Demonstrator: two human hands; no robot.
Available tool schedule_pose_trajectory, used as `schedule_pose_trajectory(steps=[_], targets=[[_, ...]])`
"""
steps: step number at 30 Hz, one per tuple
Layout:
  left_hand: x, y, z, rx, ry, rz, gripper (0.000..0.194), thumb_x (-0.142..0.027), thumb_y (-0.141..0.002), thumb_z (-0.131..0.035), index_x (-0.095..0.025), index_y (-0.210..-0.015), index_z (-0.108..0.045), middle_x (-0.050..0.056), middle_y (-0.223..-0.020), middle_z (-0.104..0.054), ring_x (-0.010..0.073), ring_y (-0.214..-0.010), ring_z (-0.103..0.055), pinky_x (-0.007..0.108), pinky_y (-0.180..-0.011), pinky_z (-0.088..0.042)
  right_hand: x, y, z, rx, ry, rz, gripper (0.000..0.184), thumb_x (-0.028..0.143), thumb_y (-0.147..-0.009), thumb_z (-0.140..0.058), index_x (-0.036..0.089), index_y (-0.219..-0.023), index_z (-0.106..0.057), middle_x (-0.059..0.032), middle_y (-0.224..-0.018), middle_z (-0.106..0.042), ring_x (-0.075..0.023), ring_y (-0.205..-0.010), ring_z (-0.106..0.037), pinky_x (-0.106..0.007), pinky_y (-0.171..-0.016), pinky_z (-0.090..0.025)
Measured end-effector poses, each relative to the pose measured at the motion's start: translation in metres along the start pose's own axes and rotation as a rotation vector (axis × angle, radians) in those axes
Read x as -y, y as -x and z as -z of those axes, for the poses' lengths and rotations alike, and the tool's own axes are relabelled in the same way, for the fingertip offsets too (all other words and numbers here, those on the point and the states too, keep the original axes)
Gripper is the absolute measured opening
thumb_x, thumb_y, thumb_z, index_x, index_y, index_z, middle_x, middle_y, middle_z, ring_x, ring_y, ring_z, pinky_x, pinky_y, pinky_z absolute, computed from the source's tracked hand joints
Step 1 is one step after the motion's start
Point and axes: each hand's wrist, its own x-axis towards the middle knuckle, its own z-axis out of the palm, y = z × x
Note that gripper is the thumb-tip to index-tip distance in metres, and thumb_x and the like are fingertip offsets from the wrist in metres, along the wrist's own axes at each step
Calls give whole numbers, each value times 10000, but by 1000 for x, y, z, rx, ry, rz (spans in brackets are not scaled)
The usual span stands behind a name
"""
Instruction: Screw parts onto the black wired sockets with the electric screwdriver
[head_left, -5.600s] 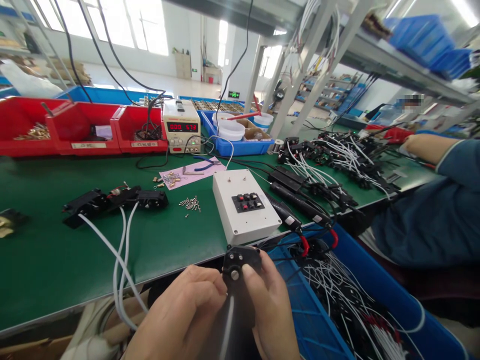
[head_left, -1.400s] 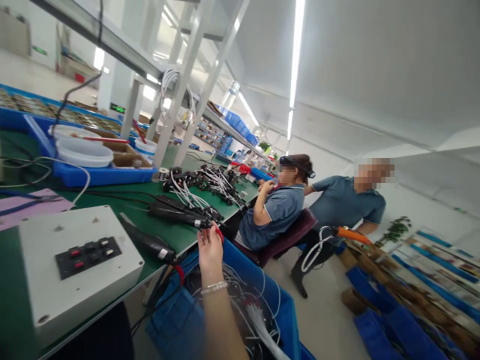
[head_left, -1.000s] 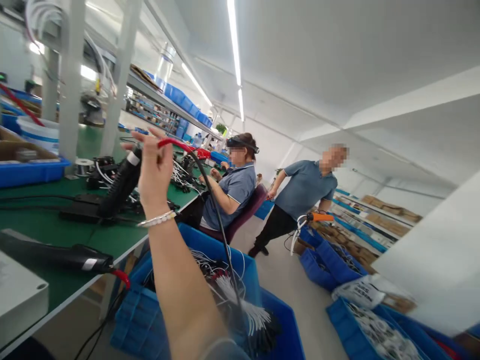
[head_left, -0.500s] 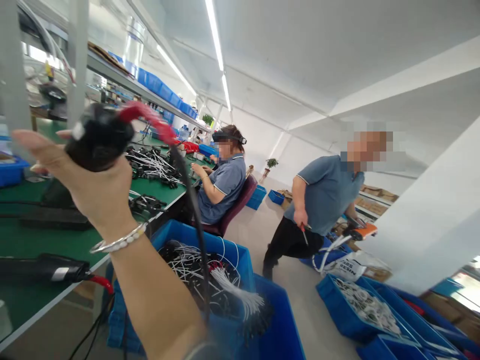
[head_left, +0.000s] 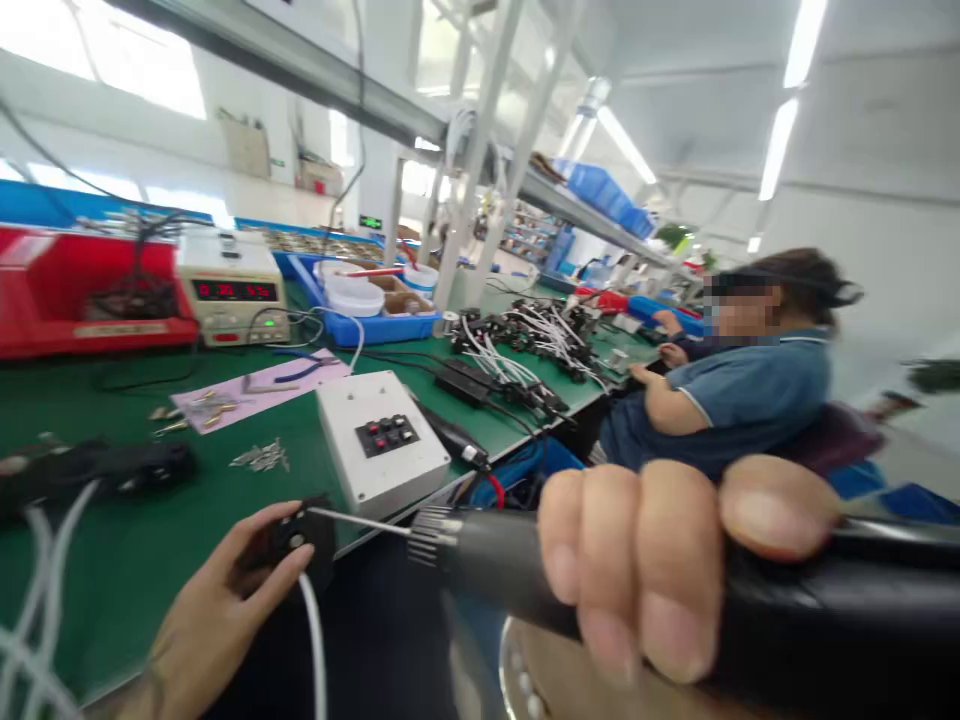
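My right hand (head_left: 660,565) grips a black electric screwdriver (head_left: 480,555) close to the camera, lying level with its thin bit pointing left. The bit's tip touches a small black connector part (head_left: 300,535) that my left hand (head_left: 225,610) holds at the near edge of the green bench (head_left: 135,540). A white wire (head_left: 315,640) hangs down from the part. Just beyond stands a white control box (head_left: 379,440) with red and black switches.
Loose screws (head_left: 259,458) and black wired assemblies (head_left: 90,470) lie left on the bench. A power supply (head_left: 232,285), red bins (head_left: 82,290) and a blue tray (head_left: 360,310) stand behind. A second screwdriver (head_left: 454,440) lies by the box. A seated co-worker (head_left: 720,390) works at right.
My right hand lifted the screwdriver from the bench on the right and swung it back. My view turned left with it, and the bit now meets the part in my left hand.
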Motion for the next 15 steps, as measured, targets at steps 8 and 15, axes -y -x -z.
schedule_pose_trajectory(steps=[8, 15], targets=[[17, 5, 2, 112, 198, 85, 545, -532, -770, -674, -248, -1225, -577, 38, -1139, -682, 209, -942, -693, 294, -787, -593, -24, -3, -38, 155, -85, -36, 254, 466, -744, -765, 327, -899, -620, 65, -518, -450, -182, -484, -562, -277, -424, -440], [14, 6, 4, 112, 200, 100, 526, -514, -774, -680, -236, -1212, -590, 40, -1057, -697, 194, -795, -705, 281, -690, -584, -7, -20, -45, 267, -88, 151, 232, 328, -742, -800, 274, -869, -612, 81, -551, -601, -122, -384, -508, -304, -443, -473]])
